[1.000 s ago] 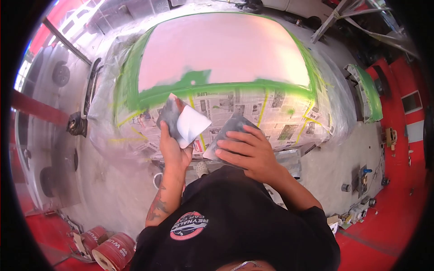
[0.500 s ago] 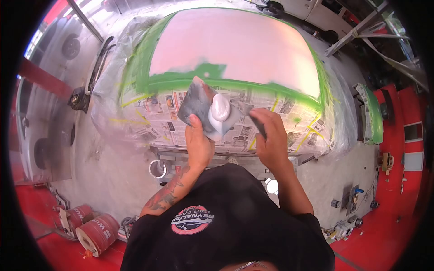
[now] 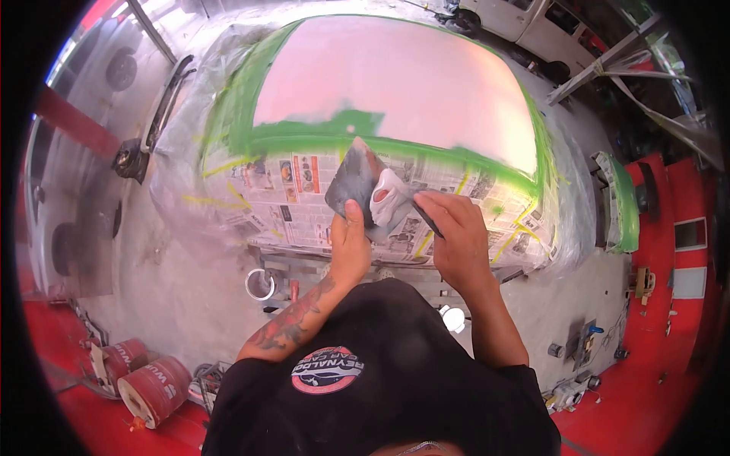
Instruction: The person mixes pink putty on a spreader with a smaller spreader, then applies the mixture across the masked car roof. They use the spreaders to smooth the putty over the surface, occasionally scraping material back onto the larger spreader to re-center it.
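My left hand [image 3: 351, 242] grips a grey, smudged mixing board [image 3: 350, 182] from its near edge, thumb on top. On the board lies a lump of white filler putty [image 3: 391, 199] with a reddish spot showing in its middle. My right hand [image 3: 460, 237] is closed round a dark-edged putty spreader [image 3: 427, 216]. Its blade reaches the putty's right side. Both hands are in front of a car panel [image 3: 395, 76], pale pinkish-white and framed by green-painted masking. Newspaper [image 3: 289, 190] covers the area just below the panel.
Clear plastic sheeting [image 3: 179, 175] drapes the masked car's sides. An open can [image 3: 261, 284] and a white round object [image 3: 452, 318] are low down near my body. Red drums [image 3: 154, 391] stand at lower left. A green-and-white part [image 3: 620, 201] leans at right.
The smooth oval mound of putty is now disturbed and uneven, with a reddish spot exposed. The board and my left hand have shifted right in view, closer to the spreader.
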Tool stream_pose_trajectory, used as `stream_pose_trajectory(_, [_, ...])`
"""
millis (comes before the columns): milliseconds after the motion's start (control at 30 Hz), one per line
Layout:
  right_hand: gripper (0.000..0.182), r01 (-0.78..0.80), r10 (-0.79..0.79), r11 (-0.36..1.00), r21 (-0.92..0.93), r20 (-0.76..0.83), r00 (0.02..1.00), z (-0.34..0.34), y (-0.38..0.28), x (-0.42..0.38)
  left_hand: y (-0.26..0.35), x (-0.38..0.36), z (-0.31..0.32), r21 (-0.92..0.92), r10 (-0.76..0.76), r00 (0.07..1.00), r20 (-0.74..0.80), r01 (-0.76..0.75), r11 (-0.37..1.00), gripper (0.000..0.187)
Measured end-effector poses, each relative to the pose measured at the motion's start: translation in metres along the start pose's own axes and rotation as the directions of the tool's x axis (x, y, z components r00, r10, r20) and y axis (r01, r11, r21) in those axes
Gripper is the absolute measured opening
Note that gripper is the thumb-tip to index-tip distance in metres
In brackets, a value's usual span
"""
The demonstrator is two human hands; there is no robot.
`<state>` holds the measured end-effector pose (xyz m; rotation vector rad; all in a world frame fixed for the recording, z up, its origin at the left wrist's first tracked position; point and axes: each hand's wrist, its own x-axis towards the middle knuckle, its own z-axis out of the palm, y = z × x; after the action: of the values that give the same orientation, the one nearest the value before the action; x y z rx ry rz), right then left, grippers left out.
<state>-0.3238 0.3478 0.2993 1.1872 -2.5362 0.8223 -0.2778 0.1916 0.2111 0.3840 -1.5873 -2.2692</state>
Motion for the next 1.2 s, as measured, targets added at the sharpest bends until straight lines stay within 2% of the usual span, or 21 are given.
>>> stream_pose_trajectory(100, [0.046, 0.054, -0.052, 0.998, -0.012, 0.105, 0.993, 0.009, -0.001, -0.001, 0.02, 0.001, 0.001, 0.115, 0.055, 0.998, 0.003, -0.055, 0.992, 0.056])
stream_pose_trajectory(267, [0.043, 0.106, -0.105, 0.973, -0.204, 0.016, 0.994, -0.002, 0.013, 0.005, 0.03, 0.015, -0.007, 0.192, 0.058, 0.994, 0.092, -0.075, 0.979, 0.053])
stream_pose_trajectory(333, [0.042, 0.218, -0.205, 0.973, -0.076, 0.148, 0.968, 0.013, 0.003, 0.0, 0.047, 0.023, -0.016, 0.436, -0.279, 0.955, 0.1, 0.21, 0.875, 0.05])
stream_pose_trajectory(367, [0.042, 0.242, -0.232, 0.969, -0.038, 0.178, 0.956, 0.019, 0.003, -0.006, 0.041, 0.025, -0.019, 0.436, -0.28, 0.954, 0.107, 0.208, 0.876, 0.05])
stream_pose_trajectory(433, [0.045, 0.259, -0.252, 0.966, -0.016, 0.178, 0.951, 0.022, 0.008, -0.015, 0.029, 0.032, -0.022, 0.117, -0.014, 0.995, -0.095, 0.025, 0.993, 0.046])
stream_pose_trajectory(467, [0.047, 0.266, -0.264, 0.964, 0.013, 0.182, 0.947, 0.021, 0.008, -0.022, 0.027, 0.033, -0.027, 0.12, -0.026, 0.997, -0.077, 0.035, 0.992, 0.046])
stream_pose_trajectory(500, [0.047, 0.242, -0.238, 0.97, -0.003, 0.179, 0.955, 0.017, 0.007, -0.024, 0.037, 0.034, -0.026, -0.21, -0.124, 0.986, -0.115, 0.098, 0.973, 0.046])
stream_pose_trajectory(533, [0.054, 0.237, -0.24, 0.971, 0.043, 0.089, 0.967, 0.01, 0.006, -0.022, 0.041, 0.037, -0.024, -0.518, -0.238, 0.964, -0.117, 0.146, 0.843, 0.047])
stream_pose_trajectory(600, [0.062, 0.208, -0.208, 0.976, 0.062, -0.004, 0.978, -0.001, -0.001, -0.019, 0.037, 0.036, -0.026, -0.574, -0.336, 0.942, -0.021, 0.264, 0.775, 0.047])
stream_pose_trajectory(667, [0.076, 0.29, -0.215, 0.828, 0.479, -0.207, 0.954, 0.004, -0.017, -0.011, 0.034, 0.027, -0.019, -0.602, -0.423, 0.903, 0.073, 0.378, 0.704, 0.048])
stream_pose_trajectory(700, [0.08, 0.211, -0.173, 0.797, 0.566, -0.12, 0.978, 0.011, -0.017, -0.011, 0.035, 0.02, -0.012, -0.607, -0.446, 0.891, 0.08, 0.399, 0.687, 0.048])
stream_pose_trajectory(733, [0.08, 0.203, -0.154, 0.806, 0.555, -0.135, 0.979, 0.016, -0.009, -0.015, 0.038, 0.014, -0.005, -0.612, -0.469, 0.879, 0.082, 0.416, 0.672, 0.049])
stream_pose_trajectory(833, [0.08, -0.101, 0.037, 0.941, 0.322, 0.199, 0.979, 0.031, 0.034, -0.032, 0.046, 0.003, 0.006, -0.567, -0.423, 0.903, 0.068, 0.384, 0.729, 0.049])
stream_pose_trajectory(933, [0.071, -0.185, 0.125, 0.908, 0.377, 0.179, 0.976, 0.026, 0.047, -0.041, 0.043, 0.004, 0.004, -0.556, -0.298, 0.948, 0.112, 0.308, 0.772, 0.049])
stream_pose_trajectory(967, [0.071, -0.183, 0.124, 0.912, 0.366, 0.177, 0.976, 0.021, 0.044, -0.042, 0.039, 0.008, 0.002, -0.451, -0.223, 0.973, 0.064, 0.227, 0.863, 0.05])
stream_pose_trajectory(1000, [0.063, -0.437, 0.441, 0.608, 0.663, 0.176, 0.88, 0.006, 0.021, -0.035, 0.034, 0.009, 0.001, -0.33, -0.142, 0.99, 0.022, 0.141, 0.933, 0.05])
stream_pose_trajectory(1033, [0.055, -0.507, 0.679, 0.149, 0.849, 0.285, 0.677, 0.0, 0.008, -0.032, 0.026, 0.012, -0.002, -0.328, -0.143, 0.989, 0.028, 0.144, 0.934, 0.05])
stream_pose_trajectory(1067, [0.055, -0.498, 0.683, 0.147, 0.854, 0.276, 0.676, 0.003, 0.008, -0.033, 0.019, 0.015, -0.004, -0.292, -0.106, 0.994, -0.024, 0.094, 0.952, 0.052])
stream_pose_trajectory(1133, [0.046, -0.394, 0.332, 0.762, 0.514, 0.213, 0.919, 0.021, 0.016, -0.043, 0.019, 0.019, -0.003, -0.243, -0.066, 0.996, -0.057, 0.051, 0.969, 0.055])
stream_pose_trajectory(1167, [0.045, -0.126, 0.114, 0.916, 0.38, 0.054, 0.992, 0.041, 0.029, -0.054, 0.025, 0.018, 0.0, -0.253, -0.077, 0.995, -0.066, 0.058, 0.966, 0.054])
stream_pose_trajectory(1200, [0.045, -0.128, 0.119, 0.918, 0.377, 0.047, 0.992, 0.034, 0.031, -0.05, 0.028, 0.018, 0.003, -0.266, -0.085, 0.993, -0.078, 0.061, 0.962, 0.053])
